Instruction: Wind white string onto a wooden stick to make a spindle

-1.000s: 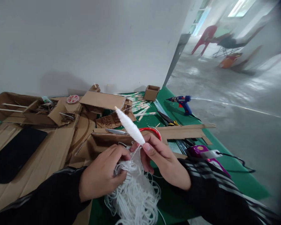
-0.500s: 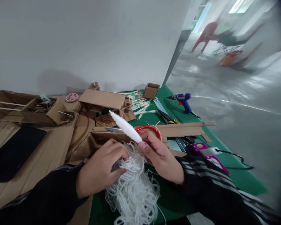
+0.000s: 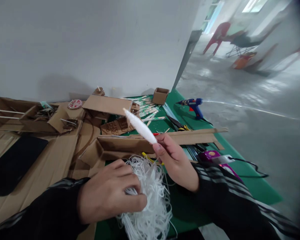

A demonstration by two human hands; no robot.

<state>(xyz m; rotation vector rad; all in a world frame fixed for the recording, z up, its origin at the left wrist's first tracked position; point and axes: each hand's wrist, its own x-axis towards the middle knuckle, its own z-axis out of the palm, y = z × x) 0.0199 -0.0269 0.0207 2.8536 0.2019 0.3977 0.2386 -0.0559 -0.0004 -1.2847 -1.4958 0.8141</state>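
A white spindle-shaped piece with tapered ends (image 3: 140,126) is pinched between the thumb and fingers of my right hand (image 3: 176,163); it slants up to the left. Below lies a tangled heap of white string (image 3: 152,193). My left hand (image 3: 112,191) rests at the heap's left side, its fingers curled round some strands, with the thumb lying across the string. Behind the heap stands an open cardboard box (image 3: 125,145). Between the box and the string shows a yellow strip (image 3: 146,156), partly hidden, whose kind I cannot make out.
A blue glue gun (image 3: 193,106) lies on the green tabletop (image 3: 255,186) at the right, near a purple power strip (image 3: 210,155). Packaged sticks (image 3: 148,108) and a small cardboard box (image 3: 160,96) are by the wall. A black flat panel (image 3: 17,163) rests on cardboard at left.
My left hand has moved down over the string. My right hand has shifted slightly right and up with the white spindle-shaped piece. The yellow strip has come into sight.
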